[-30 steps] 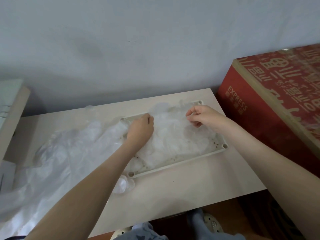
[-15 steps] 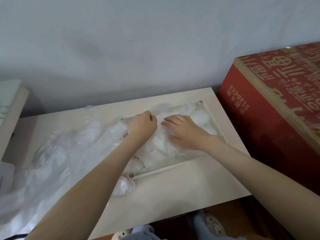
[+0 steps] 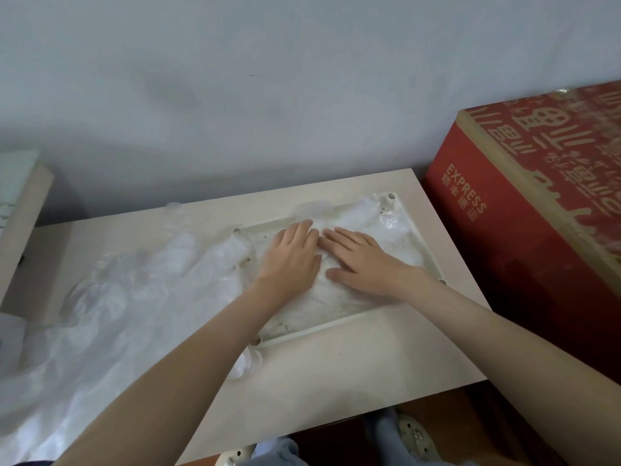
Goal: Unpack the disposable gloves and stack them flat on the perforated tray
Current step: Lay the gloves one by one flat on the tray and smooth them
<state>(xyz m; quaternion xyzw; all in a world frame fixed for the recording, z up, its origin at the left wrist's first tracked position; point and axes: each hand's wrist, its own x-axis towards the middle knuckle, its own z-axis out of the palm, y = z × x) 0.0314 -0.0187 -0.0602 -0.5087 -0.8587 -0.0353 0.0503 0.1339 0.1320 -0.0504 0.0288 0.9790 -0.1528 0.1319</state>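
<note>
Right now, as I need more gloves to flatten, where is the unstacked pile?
In the head view, the unstacked pile of gloves lies on the left half of the table, its edge reaching the left rim of the perforated tray.

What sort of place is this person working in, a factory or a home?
Most likely a home or small storeroom, not a factory: a small pale table stands against a plain painted wall, and a red cardboard box printed EXPRESS sits beside it.

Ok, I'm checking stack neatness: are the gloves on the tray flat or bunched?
Spread fairly flat: the left hand and right hand press open palms on the gloves inside the tray; some wrinkles show.
</note>
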